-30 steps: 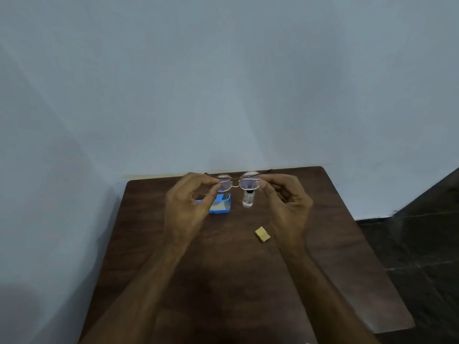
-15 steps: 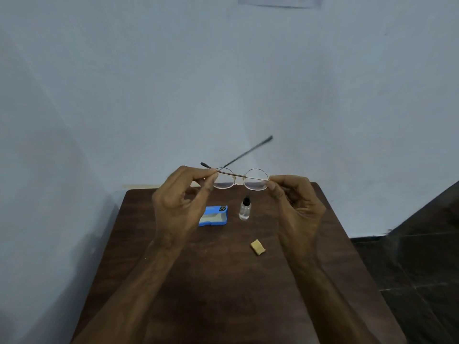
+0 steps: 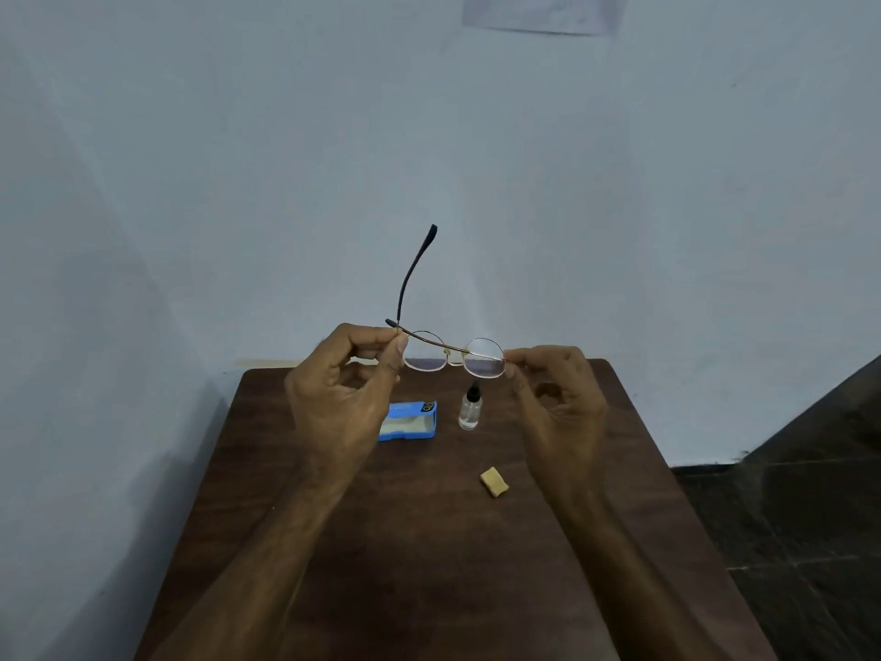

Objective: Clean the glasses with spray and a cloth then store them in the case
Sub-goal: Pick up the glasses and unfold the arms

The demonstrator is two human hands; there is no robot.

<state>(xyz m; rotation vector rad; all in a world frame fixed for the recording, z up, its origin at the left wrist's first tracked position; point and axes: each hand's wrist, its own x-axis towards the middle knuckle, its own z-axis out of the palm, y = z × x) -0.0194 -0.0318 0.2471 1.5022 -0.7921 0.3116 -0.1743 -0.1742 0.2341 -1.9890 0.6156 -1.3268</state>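
Note:
Thin-framed round glasses [image 3: 484,357] are held up above the far edge of the dark wooden table [image 3: 429,541]. My left hand [image 3: 341,398] pinches the left end of the frame and my right hand [image 3: 555,405] pinches the right end. One dark-tipped temple arm sticks upward from the left hinge; the other lies folded across behind the lenses. Below the glasses, an open blue case [image 3: 410,420] lies on the table, partly hidden by my left hand. A small clear spray bottle [image 3: 469,407] with a black cap stands to its right. A small folded tan cloth [image 3: 494,481] lies nearer to me.
The table stands in a corner of pale blue walls. Dark tiled floor [image 3: 810,517] shows on the right, beyond the table's right edge. A sheet of paper [image 3: 543,11] is stuck high on the wall.
The glasses have been lifted higher. One temple arm has swung out from a low slant to pointing almost straight up. The camera has tilted upward.

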